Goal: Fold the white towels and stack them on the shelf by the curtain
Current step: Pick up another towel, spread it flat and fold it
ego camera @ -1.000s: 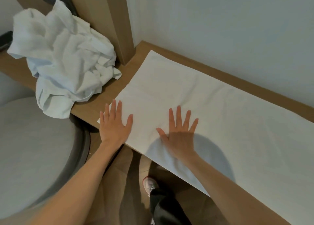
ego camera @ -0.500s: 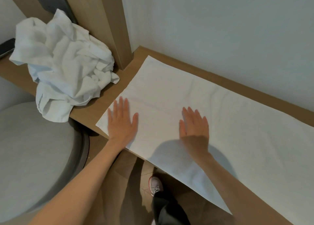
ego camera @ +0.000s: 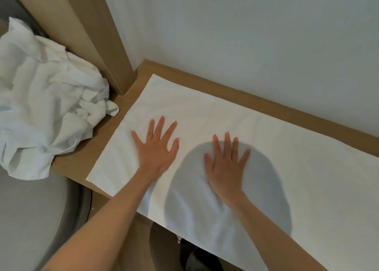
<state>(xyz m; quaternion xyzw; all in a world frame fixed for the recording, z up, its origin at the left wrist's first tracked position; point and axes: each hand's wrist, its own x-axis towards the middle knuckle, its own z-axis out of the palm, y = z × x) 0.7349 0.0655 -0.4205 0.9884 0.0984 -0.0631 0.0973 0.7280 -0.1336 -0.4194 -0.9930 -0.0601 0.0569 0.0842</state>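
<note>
A long white towel (ego camera: 297, 168) lies spread flat along the wooden shelf (ego camera: 184, 80), its near edge hanging over the front. My left hand (ego camera: 158, 147) presses flat on the towel near its left end, fingers spread. My right hand (ego camera: 225, 164) lies flat on the towel just to the right of it, fingers straight and spread, inside a dark round shadow. A crumpled heap of white towels (ego camera: 47, 111) sits on the shelf's left part, drooping over the front edge.
A wooden post (ego camera: 92, 31) rises between the heap and the flat towel. A white wall (ego camera: 246, 35) backs the shelf. A grey round lid (ego camera: 30, 219) sits low on the left. Below the shelf, a dark trouser leg (ego camera: 196, 258) shows.
Both hands have slid farther onto the towel, away from its near edge, and the right hand's fingers have spread. The view has shifted closer and to the right.
</note>
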